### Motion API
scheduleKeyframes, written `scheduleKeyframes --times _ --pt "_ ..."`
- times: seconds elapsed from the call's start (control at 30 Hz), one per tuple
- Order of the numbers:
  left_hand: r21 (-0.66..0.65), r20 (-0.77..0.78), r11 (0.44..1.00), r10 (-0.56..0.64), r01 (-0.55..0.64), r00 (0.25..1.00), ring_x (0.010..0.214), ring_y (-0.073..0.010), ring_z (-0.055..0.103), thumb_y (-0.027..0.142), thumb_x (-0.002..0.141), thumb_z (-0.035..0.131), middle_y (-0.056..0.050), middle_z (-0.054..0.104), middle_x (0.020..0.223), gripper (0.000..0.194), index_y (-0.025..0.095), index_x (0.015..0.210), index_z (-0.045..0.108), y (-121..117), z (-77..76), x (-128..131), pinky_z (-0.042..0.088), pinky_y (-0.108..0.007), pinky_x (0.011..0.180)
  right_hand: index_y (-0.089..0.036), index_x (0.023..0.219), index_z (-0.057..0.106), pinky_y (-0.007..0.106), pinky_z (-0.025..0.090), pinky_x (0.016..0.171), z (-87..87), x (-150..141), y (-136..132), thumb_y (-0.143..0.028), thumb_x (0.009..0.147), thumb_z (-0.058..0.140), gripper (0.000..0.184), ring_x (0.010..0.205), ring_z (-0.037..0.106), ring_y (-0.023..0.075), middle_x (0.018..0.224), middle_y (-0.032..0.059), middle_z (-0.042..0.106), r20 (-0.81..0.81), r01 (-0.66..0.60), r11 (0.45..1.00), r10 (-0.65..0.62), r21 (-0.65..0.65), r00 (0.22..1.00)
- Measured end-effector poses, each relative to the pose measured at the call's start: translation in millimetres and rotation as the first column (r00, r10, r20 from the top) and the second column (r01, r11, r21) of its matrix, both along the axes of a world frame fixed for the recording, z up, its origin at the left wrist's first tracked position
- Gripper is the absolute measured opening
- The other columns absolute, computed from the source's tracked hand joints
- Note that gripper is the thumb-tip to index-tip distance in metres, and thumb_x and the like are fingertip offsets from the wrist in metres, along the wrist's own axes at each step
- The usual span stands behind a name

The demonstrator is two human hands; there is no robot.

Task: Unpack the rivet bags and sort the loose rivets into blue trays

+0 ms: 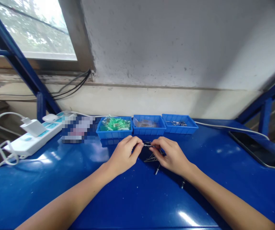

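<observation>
Over the middle of the table, my left hand (126,154) and my right hand (172,155) face each other, fingertips a short gap apart. Between them lies a thin metal blind rivet (148,145), pinched at its left end by my left thumb and forefinger. My right thumb and fingers close on its other end. Beneath and beside my right hand is a loose pile of similar rivets (150,158), partly hidden by the fingers. One rivet (157,170) points toward me, and another (183,184) lies near my right wrist.
Three blue bins line the back: a left bin (114,134) with green plastic pieces, a middle bin (150,131) with a clear bag, a right bin (182,129) with metal pins. A power strip (34,140) stands left; a black phone (257,150) lies right.
</observation>
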State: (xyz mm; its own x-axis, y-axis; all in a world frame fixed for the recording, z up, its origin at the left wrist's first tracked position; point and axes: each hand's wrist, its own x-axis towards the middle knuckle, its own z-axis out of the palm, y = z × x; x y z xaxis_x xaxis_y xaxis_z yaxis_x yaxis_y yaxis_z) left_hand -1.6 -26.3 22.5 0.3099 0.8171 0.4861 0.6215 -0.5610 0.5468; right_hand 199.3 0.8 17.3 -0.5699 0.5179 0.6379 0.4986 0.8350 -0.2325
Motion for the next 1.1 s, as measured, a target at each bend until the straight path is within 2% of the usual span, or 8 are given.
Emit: scheduleKeyframes --times 0.17,0.33,0.53,0.77,0.83,0.93,1.03,1.1 --pt "-0.017 -0.018 1.000 -0.025 0.024 1.000 0.075 -0.0156 0.054 0.026 0.095 0.035 -0.002 0.058 0.075 0.025 0.019 0.079 0.053 0 -0.6 -1 0.044 -0.029 0.072 -0.018 0.088 0.060 0.026 0.042 0.060 1.2 0 -2 -0.020 0.087 0.050 0.011 0.064 0.054 0.0131 0.074 0.0041 0.059 0.000 -0.007 0.999 0.007 0.044 1.000" --pt "0.023 0.055 1.000 -0.019 0.018 0.998 0.082 -0.0160 0.057 0.029 0.092 0.044 -0.003 0.060 0.088 0.013 0.021 0.099 0.053 -1 -3.8 0 0.046 -0.030 0.077 -0.017 0.081 0.062 0.027 0.042 0.060 4.0 0 -5 -0.021 0.088 0.050 0.015 0.063 0.053 0.0135 0.071 0.0050 0.059 -0.028 -0.016 0.999 0.017 0.046 0.999" --pt "0.076 0.019 0.997 -0.036 0.034 0.999 0.079 -0.0154 0.057 0.023 0.093 0.043 -0.002 0.061 0.082 0.015 0.019 0.086 0.055 -1 -2.3 1 0.045 -0.028 0.075 -0.016 0.098 0.058 0.028 0.044 0.061 3.2 0 -3 -0.022 0.085 0.056 0.015 0.065 0.054 0.0143 0.076 0.0054 0.061 -0.063 -0.035 0.996 0.040 0.077 0.997" --pt "0.050 0.009 0.997 -0.056 0.055 0.998 0.077 -0.0155 0.056 0.027 0.094 0.040 -0.003 0.061 0.080 0.021 0.018 0.085 0.056 -2 0.0 0 0.046 -0.029 0.073 -0.017 0.087 0.057 0.026 0.042 0.057 10.3 4 -4 -0.017 0.085 0.054 0.003 0.059 0.053 0.0123 0.069 0.0031 0.061 -0.053 -0.048 0.980 0.060 0.194 0.997" --pt "0.014 -0.025 0.997 -0.069 0.070 0.997 0.089 -0.0177 0.056 0.030 0.094 0.041 -0.005 0.062 0.091 0.019 0.018 0.097 0.056 0 2.6 3 0.047 -0.032 0.081 -0.018 0.083 0.057 0.026 0.041 0.057 18.6 15 7 -0.018 0.085 0.055 0.003 0.057 0.052 0.0122 0.065 0.0022 0.060 -0.093 0.055 0.956 -0.029 0.288 0.995" --pt "-0.058 -0.143 0.992 -0.116 0.109 0.983 0.115 -0.0225 0.047 0.039 0.093 0.042 -0.009 0.056 0.120 0.035 0.019 0.121 0.049 9 4.4 12 0.040 -0.041 0.097 -0.017 0.082 0.060 0.028 0.043 0.060 30.1 43 36 -0.026 0.087 0.053 0.013 0.059 0.054 0.0143 0.063 0.0025 0.058 -0.206 0.406 0.859 -0.356 0.310 0.911" --pt "-0.198 -0.293 0.972 -0.181 0.126 0.939 0.134 -0.0293 0.026 0.055 0.091 0.034 -0.010 0.031 0.147 0.057 0.023 0.138 0.033 20 0.8 24 0.028 -0.052 0.106 -0.014 0.107 0.059 0.036 0.047 0.071 30.8 70 52 -0.045 0.089 0.045 0.038 0.076 0.060 0.0224 0.082 0.0096 0.063 -0.165 0.604 0.794 -0.589 0.064 0.791" --pt "-0.296 -0.365 0.945 -0.247 0.140 0.898 0.139 -0.0328 0.013 0.062 0.089 0.027 -0.008 0.017 0.153 0.064 0.025 0.142 0.027 25 -3.2 30 0.022 -0.057 0.107 -0.015 0.123 0.050 0.041 0.049 0.078 23.9 83 43 -0.050 0.092 0.032 0.050 0.088 0.062 0.0251 0.097 0.0131 0.064 -0.068 0.539 0.833 -0.549 -0.123 0.833"
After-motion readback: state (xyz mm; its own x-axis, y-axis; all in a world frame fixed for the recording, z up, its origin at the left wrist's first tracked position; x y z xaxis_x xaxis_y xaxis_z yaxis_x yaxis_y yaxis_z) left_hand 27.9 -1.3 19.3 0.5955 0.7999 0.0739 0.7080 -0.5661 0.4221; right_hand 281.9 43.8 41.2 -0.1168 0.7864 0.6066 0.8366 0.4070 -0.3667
